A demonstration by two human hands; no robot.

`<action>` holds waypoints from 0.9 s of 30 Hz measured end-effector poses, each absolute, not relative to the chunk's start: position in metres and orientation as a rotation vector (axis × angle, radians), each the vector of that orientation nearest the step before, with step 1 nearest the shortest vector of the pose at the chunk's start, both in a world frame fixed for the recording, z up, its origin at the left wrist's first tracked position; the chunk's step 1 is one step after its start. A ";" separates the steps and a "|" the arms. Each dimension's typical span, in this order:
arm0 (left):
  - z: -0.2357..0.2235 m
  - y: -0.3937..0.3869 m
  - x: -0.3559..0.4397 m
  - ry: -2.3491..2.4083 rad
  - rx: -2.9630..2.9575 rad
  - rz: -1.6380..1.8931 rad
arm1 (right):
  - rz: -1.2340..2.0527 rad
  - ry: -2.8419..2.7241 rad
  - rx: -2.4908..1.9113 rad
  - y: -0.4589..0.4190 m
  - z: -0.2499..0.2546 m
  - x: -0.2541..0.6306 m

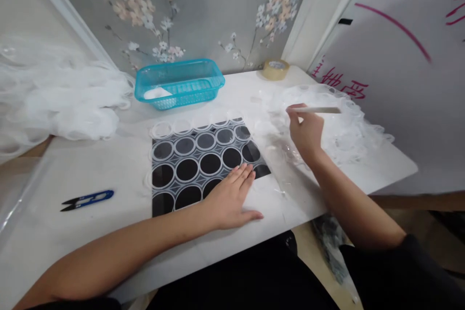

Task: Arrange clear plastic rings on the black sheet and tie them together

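Observation:
My left hand (234,198) lies flat, fingers stretched out, on the right lower part of a black sheet with rows of white-edged circles (210,163). Clear film with rings shows along the sheet's far edge. Over to the right, my right hand (307,131) is closed on a thin pale stick (323,110), which points to the right. It is above a spread heap of translucent white rings (341,131). What kind of stick it is, I cannot make out. My left forearm covers the near edge of the sheet.
Blue thread snips (89,198) lie at the left of the white table (123,237). A turquoise plastic basket (181,97) with something white inside stands at the back, near a roll of tape (275,69). A large pile of white translucent rings (61,92) fills the far left.

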State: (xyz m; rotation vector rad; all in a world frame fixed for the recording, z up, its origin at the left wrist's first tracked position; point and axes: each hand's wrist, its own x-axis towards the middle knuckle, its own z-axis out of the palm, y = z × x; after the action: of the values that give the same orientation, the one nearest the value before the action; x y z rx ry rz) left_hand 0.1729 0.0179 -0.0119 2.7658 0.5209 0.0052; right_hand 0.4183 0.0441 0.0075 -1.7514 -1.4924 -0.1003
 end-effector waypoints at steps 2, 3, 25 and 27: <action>-0.010 0.015 0.166 0.509 2.795 -0.006 | 0.100 -1.395 -1.687 0.042 0.006 0.405; -0.009 0.012 0.162 0.514 2.818 0.003 | 0.207 -1.453 -1.638 0.037 0.003 0.392; -0.018 0.000 0.128 0.645 2.928 0.208 | 0.513 -1.780 -1.488 0.001 -0.019 0.316; -0.019 0.000 0.129 0.651 2.902 0.187 | 0.400 -1.963 -1.442 -0.001 -0.019 0.316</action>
State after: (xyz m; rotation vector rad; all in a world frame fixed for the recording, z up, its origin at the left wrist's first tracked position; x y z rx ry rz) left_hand 0.1287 -0.0001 -0.0193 2.9024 0.6506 0.1871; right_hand 0.3159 -0.0006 -0.0188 -1.4424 -1.9627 0.3998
